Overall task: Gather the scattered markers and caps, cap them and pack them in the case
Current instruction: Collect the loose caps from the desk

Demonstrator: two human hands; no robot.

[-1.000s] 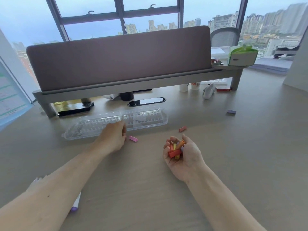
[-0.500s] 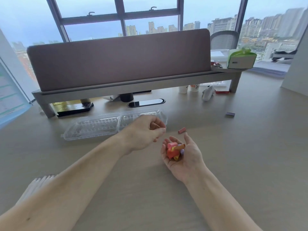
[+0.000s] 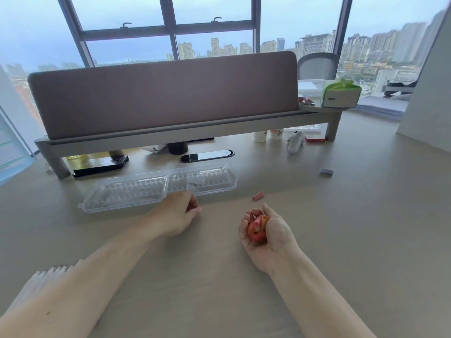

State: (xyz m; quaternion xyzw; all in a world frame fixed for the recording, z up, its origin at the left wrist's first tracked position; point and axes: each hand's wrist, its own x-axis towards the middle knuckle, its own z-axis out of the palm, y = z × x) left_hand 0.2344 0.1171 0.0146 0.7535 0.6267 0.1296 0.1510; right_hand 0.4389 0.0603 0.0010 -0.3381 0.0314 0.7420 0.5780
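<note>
Since half a second back, the left hand (image 3: 177,215) has pulled away from the right one and now sits just in front of the case's near edge, while the right hand's fingers have closed in tighter over its load. The left hand lies knuckles-up on the worktop (image 3: 219,284) with the fingers curled under. Honestly can't tell if it's pinching anything, the fingertips just look pinkish. The right hand (image 3: 268,236) is palm-up, fingers wrapped around a bunch of caps (image 3: 256,225), mostly red and pink, with one orange cap poking out the top, open end showing.

A loose pink cap (image 3: 258,196) lies on the worktop just beyond the right hand, not touching it. A lilac cap (image 3: 326,171) sits well off to the right on its own. The case (image 3: 136,191) is clear plastic, folded open flat, both ribbed halves lying side by side, right behind the left hand. A row of white markers (image 3: 46,276) peeks out at the lower left, partly hidden behind the left forearm.

Further back there's a grey riser shelf (image 3: 170,134) holding a mauve divider panel (image 3: 161,93). A black phone (image 3: 97,167) lies under the shelf on the left, and a green tissue box (image 3: 340,93) sits on the shelf's right end.
</note>
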